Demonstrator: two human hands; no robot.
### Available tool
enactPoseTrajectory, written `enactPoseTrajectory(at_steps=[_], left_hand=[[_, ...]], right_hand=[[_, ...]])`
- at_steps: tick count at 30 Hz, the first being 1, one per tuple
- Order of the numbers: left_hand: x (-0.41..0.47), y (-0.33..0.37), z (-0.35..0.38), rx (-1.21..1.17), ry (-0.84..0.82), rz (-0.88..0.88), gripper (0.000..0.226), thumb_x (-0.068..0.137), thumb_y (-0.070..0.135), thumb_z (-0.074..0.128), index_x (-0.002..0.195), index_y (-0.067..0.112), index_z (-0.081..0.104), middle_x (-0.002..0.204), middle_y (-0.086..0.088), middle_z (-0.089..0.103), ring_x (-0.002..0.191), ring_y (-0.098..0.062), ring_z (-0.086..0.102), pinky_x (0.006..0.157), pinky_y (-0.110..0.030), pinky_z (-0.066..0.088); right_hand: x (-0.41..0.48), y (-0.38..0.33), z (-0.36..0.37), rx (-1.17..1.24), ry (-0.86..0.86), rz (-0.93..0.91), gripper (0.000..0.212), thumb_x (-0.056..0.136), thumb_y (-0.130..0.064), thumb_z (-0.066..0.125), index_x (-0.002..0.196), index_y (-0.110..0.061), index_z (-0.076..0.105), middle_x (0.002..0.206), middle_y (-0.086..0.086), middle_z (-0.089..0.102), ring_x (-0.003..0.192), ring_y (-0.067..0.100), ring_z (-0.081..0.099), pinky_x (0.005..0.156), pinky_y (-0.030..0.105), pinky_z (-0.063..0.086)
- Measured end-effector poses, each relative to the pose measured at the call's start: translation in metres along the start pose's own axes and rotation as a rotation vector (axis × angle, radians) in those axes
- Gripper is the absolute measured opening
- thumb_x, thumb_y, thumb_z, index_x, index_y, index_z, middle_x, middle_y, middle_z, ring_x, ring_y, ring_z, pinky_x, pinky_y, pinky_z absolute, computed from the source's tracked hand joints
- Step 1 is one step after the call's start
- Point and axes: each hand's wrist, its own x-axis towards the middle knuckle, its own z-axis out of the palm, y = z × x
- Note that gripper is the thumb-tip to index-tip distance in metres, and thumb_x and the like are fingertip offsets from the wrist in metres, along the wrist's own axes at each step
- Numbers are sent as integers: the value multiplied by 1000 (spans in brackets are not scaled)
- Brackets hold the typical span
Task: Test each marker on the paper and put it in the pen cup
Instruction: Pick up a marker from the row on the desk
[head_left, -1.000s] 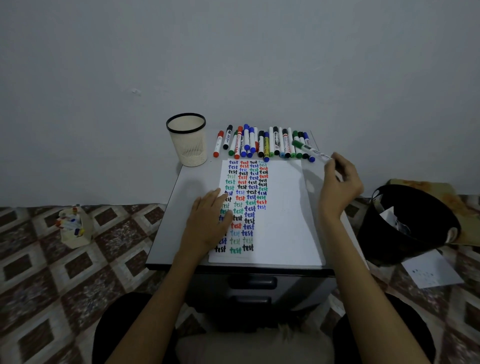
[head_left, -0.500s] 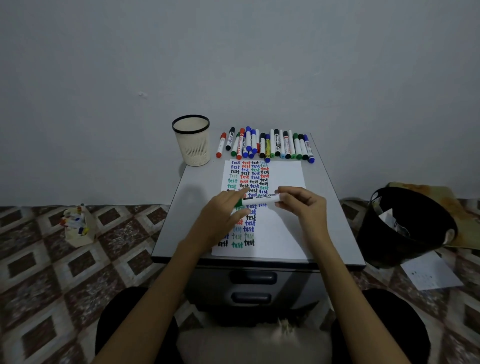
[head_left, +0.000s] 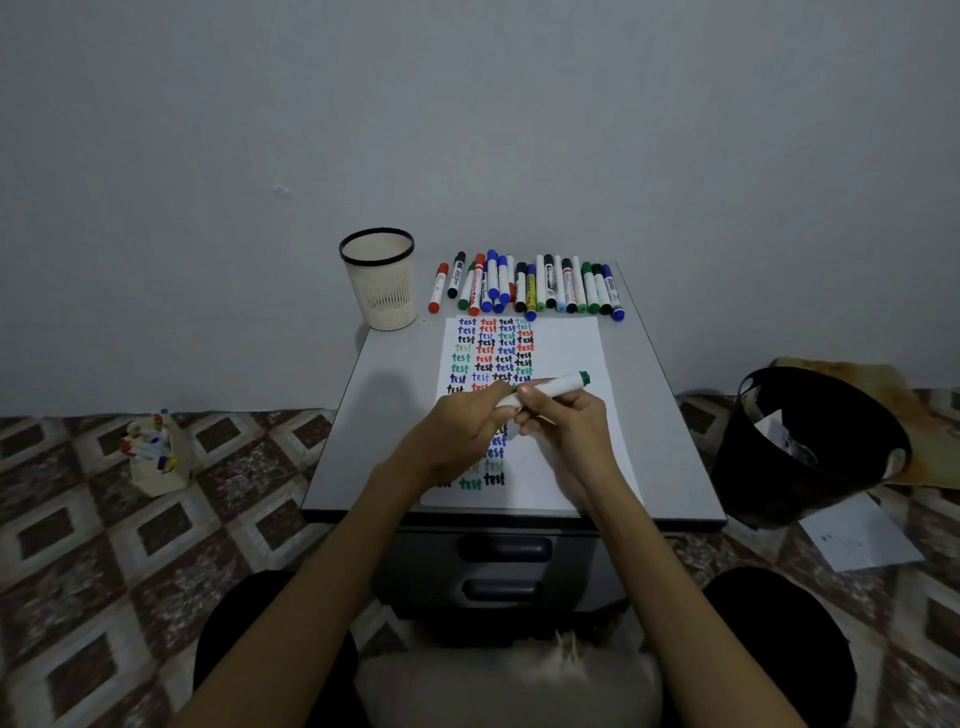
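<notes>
— From the head view, where are we holding the green marker (head_left: 560, 386)?
— Over the paper (head_left: 571, 348). Our right hand (head_left: 569, 434) is gripping its barrel and our left hand (head_left: 460, 439) is pinching its near end, with the pen cup (head_left: 382, 293) standing well apart, far left.

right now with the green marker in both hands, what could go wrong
The left hand covers one end of the green marker, gripped with the right hand above the paper: a jerk while uncapping could streak the test words. The left hand also covers the lower rows, so any wet ink might smear. Reaching for the pen cup could knock the row of markers.
</notes>
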Motion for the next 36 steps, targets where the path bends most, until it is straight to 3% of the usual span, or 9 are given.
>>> enactPoseTrajectory(at_steps=[5,9,12,15,22,26,29,32,36], left_hand=[[2,-1,-2,38,-1,35,32,97,26,37,106,4,58,80,-9,62,65,-14,56,54,-6,37],[0,-11,0,244,-30,188,31,97,23,43,103,0,63,94,-16,68,70,-23,66,52,-26,56],[0,-18,-1,222,-10,181,45,101,33,31,110,3,63,95,-13,68,67,-19,65,54,-26,56],[0,-12,-5,31,41,-8,38,97,41,37,118,15,56,87,-3,65,67,-13,62,61,-33,55],[-20,-41,6,82,29,-134,47,87,4,34,132,4,46,109,-9,58,96,-27,54,83,-47,48],[-22,-41,7,-26,59,-205,54,92,-5,37,143,10,32,118,-7,59,97,-20,55,85,-34,49],[-24,-39,5,-63,78,-263,47,96,7,39,142,14,35,119,-6,58,95,-13,54,82,-22,45],[-28,-42,7,-35,71,-219,43,93,17,38,135,10,45,122,-10,58,102,-17,54,88,-28,43],[-28,-51,10,18,61,-173,37,93,17,40,125,8,55,123,-11,59,110,-22,54,93,-30,41]], right_hand=[[2,-3,1,-3,-6,14,13,88,0,62,95,10,65,69,14,65,57,15,59,54,23,51],[3,-6,0,-4,-29,8,10,87,0,62,92,9,64,68,15,64,57,16,59,55,23,52],[4,-9,-1,-23,-65,23,8,87,0,63,91,6,65,72,15,66,62,19,61,59,26,53],[7,-11,2,-9,-26,9,8,86,0,65,92,5,65,73,15,67,61,19,61,55,25,53],[26,-13,-12,46,130,-75,15,87,3,62,80,-5,53,71,13,70,68,26,71,60,30,59],[36,-8,-14,-54,46,-62,10,81,3,69,89,0,64,89,22,67,81,33,68,70,40,60],[43,-9,-14,-156,49,-49,16,76,7,73,75,-1,60,70,18,64,59,26,64,52,32,55],[50,-5,-11,-264,92,-90,30,77,7,73,64,-9,50,54,13,51,38,18,52,45,27,46],[54,1,-4,-389,149,-120,37,75,14,62,59,-12,43,53,5,43,42,11,41,47,23,39]])
